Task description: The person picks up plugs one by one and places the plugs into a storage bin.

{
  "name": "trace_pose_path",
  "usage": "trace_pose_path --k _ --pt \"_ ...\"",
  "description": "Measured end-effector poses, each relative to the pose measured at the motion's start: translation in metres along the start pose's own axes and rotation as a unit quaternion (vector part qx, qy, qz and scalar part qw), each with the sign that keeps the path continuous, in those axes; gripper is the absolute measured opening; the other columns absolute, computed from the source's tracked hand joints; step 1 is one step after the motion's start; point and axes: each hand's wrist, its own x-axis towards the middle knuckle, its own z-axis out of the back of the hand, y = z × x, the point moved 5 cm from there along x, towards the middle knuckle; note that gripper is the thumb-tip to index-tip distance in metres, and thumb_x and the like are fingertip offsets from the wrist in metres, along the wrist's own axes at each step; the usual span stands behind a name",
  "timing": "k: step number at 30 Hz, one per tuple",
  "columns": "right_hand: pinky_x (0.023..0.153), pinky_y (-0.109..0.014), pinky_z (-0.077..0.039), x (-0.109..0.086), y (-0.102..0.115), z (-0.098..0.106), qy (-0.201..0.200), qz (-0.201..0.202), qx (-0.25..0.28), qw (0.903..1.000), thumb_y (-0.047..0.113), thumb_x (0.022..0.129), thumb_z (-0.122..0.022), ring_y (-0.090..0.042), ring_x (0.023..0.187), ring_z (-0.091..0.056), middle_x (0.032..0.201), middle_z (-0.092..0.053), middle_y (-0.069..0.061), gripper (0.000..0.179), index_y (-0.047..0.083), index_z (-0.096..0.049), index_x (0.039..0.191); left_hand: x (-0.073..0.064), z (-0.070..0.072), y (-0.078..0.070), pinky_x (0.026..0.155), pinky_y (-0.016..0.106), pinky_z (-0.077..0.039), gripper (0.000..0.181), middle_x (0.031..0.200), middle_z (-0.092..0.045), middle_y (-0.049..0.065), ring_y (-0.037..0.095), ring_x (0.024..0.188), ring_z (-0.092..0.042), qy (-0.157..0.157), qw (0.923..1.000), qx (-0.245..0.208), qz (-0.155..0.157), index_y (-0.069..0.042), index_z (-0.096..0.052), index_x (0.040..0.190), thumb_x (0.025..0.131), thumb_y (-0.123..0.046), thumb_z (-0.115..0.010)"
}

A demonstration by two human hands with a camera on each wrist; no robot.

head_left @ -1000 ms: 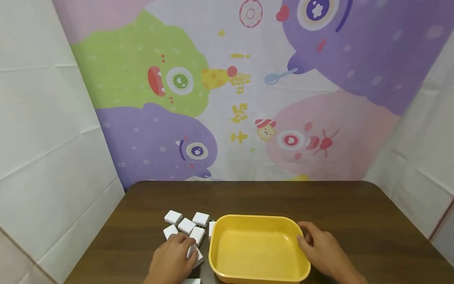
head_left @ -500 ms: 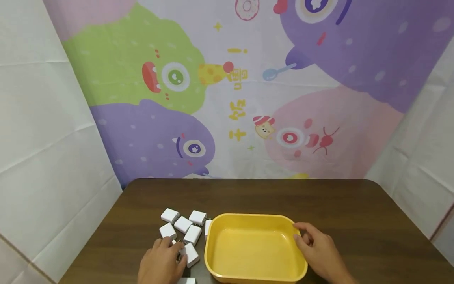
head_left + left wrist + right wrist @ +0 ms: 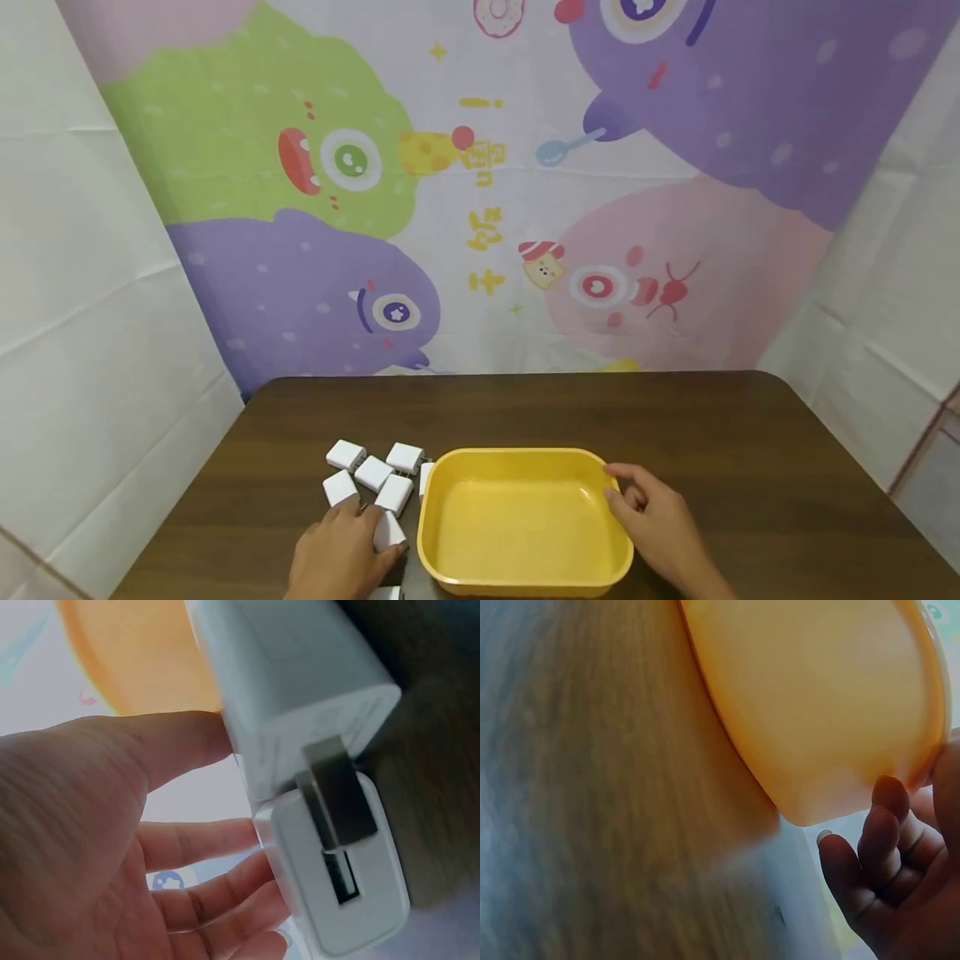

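Backdrop [image 3: 517, 192]: 干饭. Charger [image 3: 388, 531] left of tray [image 3: 525, 525], prongs pointing away; left hand [image 3: 336, 552] touching, can't tell if clamped; right hand [image 3: 660, 525] pinches tray.

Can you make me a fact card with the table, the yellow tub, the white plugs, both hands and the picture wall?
Table: dark brown, wood-grained
Yellow tub: rounded corners, on the table
USB wall chargers: white, several, left of the tub
Left hand: touching chargers
Right hand: on the tub's right rim
Backdrop: cartoon monsters
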Motion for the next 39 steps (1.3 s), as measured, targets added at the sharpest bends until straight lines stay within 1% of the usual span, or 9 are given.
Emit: trace_pose_path --k 5,10,18,21,24,28,30,33,39 --pt "0.056 -0.025 -0.041 0.002 -0.001 -0.004 0.008 -0.015 0.023 0.9996 0.020 0.092 -0.074 -0.011 0.054 -0.044 0.066 -0.049 0.001 0.027 0.018 -0.070 0.118 -0.001 0.001 0.002 0.059 0.052 -0.050 0.050 0.085 -0.057 0.008 0.031 0.077 -0.061 0.004 0.9999 0.001 0.011 -0.011 -0.073 0.098 0.068 -0.049 -0.086" --pt "0.054 -0.025 -0.040 0.002 0.000 -0.005 0.012 -0.014 0.032 0.9993 0.020 0.092 -0.073 -0.011 0.053 -0.043 0.065 -0.048 0.001 0.027 0.017 -0.070 0.119 -0.001 0.000 0.002 0.058 0.052 -0.050 0.051 0.088 -0.057 0.010 0.032 0.078 -0.061 0.011 0.9998 -0.002 0.016 -0.010 -0.072 0.097 0.068 -0.049 -0.086" --pt "0.053 -0.025 -0.039 0.003 -0.002 -0.007 0.016 -0.017 0.052 0.9984 0.021 0.093 -0.072 -0.011 0.052 -0.042 0.064 -0.047 0.001 0.028 0.016 -0.069 0.120 0.002 0.000 0.004 0.055 0.048 -0.049 0.047 0.089 -0.053 0.010 0.028 0.075 -0.060 -0.002 0.9997 -0.021 0.016 -0.011 -0.072 0.098 0.067 -0.043 -0.088" --pt "0.052 -0.025 -0.039 0.002 -0.004 -0.009 0.022 -0.025 0.059 0.9977 0.020 0.093 -0.072 -0.011 0.051 -0.041 0.062 -0.046 0.000 0.028 0.016 -0.068 0.120 -0.001 -0.001 0.007 0.056 0.047 -0.049 0.050 0.092 -0.053 0.008 0.025 0.076 -0.060 0.008 0.9986 -0.039 0.034 -0.013 -0.073 0.101 0.066 -0.045 -0.087" --pt "0.051 -0.025 -0.038 0.001 -0.007 -0.010 0.026 -0.030 0.066 0.9970 0.020 0.093 -0.072 -0.011 0.050 -0.041 0.061 -0.046 0.000 0.028 0.015 -0.068 0.120 -0.003 -0.001 0.009 0.058 0.049 -0.050 0.054 0.094 -0.054 0.009 0.025 0.075 -0.062 0.031 0.9961 -0.058 0.058 -0.016 -0.073 0.108 0.067 -0.049 -0.086" --pt "0.050 -0.025 -0.038 0.001 -0.010 -0.009 0.022 -0.025 0.071 0.9969 0.020 0.093 -0.073 -0.010 0.049 -0.041 0.061 -0.046 0.001 0.028 0.015 -0.068 0.120 -0.004 0.004 0.010 0.062 0.053 -0.051 0.058 0.099 -0.063 0.009 0.028 0.080 -0.066 0.046 0.9925 -0.078 0.081 -0.020 -0.072 0.114 0.070 -0.055 -0.084" --pt "0.050 -0.025 -0.038 0.001 -0.011 -0.007 0.019 -0.022 0.072 0.9970 0.020 0.093 -0.073 -0.010 0.049 -0.040 0.060 -0.046 0.001 0.028 0.015 -0.068 0.120 -0.005 0.008 0.009 0.062 0.053 -0.051 0.056 0.100 -0.067 0.005 0.027 0.082 -0.067 0.041 0.9906 -0.093 0.091 -0.022 -0.071 0.114 0.071 -0.055 -0.084" --pt "0.049 -0.025 -0.037 0.002 -0.011 -0.004 0.014 -0.018 0.074 0.9970 0.021 0.093 -0.073 -0.009 0.048 -0.040 0.060 -0.045 0.001 0.028 0.016 -0.068 0.120 -0.005 0.014 0.006 0.062 0.053 -0.050 0.053 0.097 -0.071 -0.001 0.027 0.081 -0.068 0.020 0.9886 -0.110 0.102 -0.021 -0.070 0.114 0.072 -0.052 -0.084" --pt "0.049 -0.025 -0.037 0.003 -0.009 -0.002 0.018 -0.016 0.075 0.9969 0.023 0.093 -0.072 -0.009 0.049 -0.040 0.060 -0.045 0.001 0.028 0.016 -0.068 0.120 -0.006 0.027 -0.004 0.062 0.051 -0.050 0.054 0.092 -0.070 -0.004 0.020 0.078 -0.067 -0.012 0.9864 -0.119 0.113 -0.017 -0.069 0.114 0.074 -0.049 -0.083"
